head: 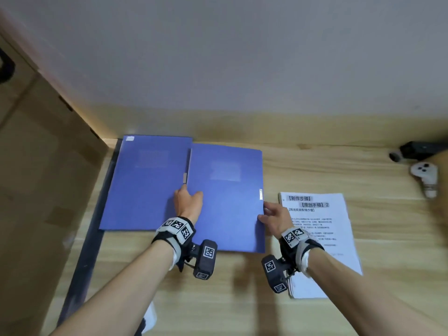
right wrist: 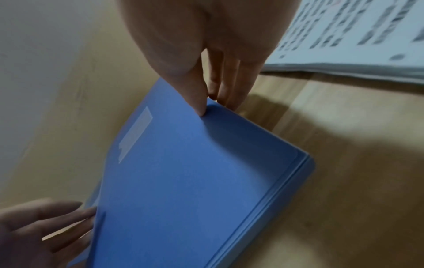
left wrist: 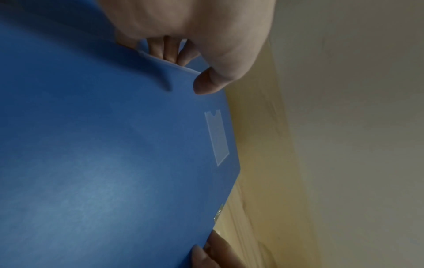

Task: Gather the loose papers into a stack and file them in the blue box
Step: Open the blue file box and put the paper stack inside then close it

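Observation:
Two blue file boxes lie side by side on the wooden table [head: 315,166]. I hold the right blue box [head: 225,209] by both long edges. My left hand [head: 191,192] pinches its left edge, thumb [left wrist: 204,85] on the lid and fingers tucked beneath. At the right edge, just below the metal clasp [head: 261,194], my right hand [head: 264,213] pinches with the thumb [right wrist: 199,107] on top. The box [right wrist: 195,181] is closed. A stack of printed papers [head: 322,226] lies to its right, partly under my right forearm.
The other blue box [head: 145,183] sits against the left one's edge. A large cardboard box [head: 36,190] stands past the table's left side. A white controller [head: 425,175] and a black device [head: 417,150] lie at the far right. A wall runs behind.

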`<state>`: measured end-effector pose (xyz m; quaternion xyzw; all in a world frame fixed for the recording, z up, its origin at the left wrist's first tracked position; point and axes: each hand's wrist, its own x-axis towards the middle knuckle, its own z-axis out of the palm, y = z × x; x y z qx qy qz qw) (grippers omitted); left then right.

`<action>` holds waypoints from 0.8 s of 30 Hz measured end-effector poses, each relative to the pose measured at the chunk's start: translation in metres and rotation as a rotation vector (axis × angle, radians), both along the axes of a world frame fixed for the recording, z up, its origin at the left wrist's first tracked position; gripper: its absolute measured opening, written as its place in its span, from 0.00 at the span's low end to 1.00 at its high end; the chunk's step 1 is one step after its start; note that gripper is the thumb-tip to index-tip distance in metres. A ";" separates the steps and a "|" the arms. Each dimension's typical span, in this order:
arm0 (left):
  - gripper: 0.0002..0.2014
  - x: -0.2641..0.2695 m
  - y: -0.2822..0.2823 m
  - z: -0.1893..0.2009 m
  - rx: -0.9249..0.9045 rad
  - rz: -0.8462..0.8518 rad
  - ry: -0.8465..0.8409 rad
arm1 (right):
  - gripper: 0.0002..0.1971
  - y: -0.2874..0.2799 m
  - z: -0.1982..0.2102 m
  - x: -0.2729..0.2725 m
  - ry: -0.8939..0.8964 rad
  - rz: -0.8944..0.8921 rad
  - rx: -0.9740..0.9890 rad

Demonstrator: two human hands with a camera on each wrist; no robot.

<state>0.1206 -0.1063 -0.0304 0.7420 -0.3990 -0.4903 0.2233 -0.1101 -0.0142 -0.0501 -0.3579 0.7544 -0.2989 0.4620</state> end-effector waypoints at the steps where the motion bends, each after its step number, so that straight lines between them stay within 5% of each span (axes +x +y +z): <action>1: 0.29 -0.007 0.006 0.000 0.016 -0.022 -0.014 | 0.20 0.006 -0.002 -0.006 0.026 0.007 0.005; 10: 0.38 -0.029 0.042 -0.013 0.136 -0.387 -0.230 | 0.20 0.025 -0.020 -0.026 -0.025 0.061 0.029; 14: 0.35 -0.041 0.045 -0.006 0.054 -0.759 -0.527 | 0.19 0.022 -0.023 -0.032 -0.062 0.028 0.065; 18: 0.32 -0.084 0.061 0.010 0.019 -1.089 -0.563 | 0.19 0.026 -0.030 -0.042 -0.104 -0.088 0.076; 24: 0.28 -0.127 0.070 0.015 0.102 -1.175 -0.819 | 0.25 0.033 -0.034 -0.056 -0.284 -0.083 0.080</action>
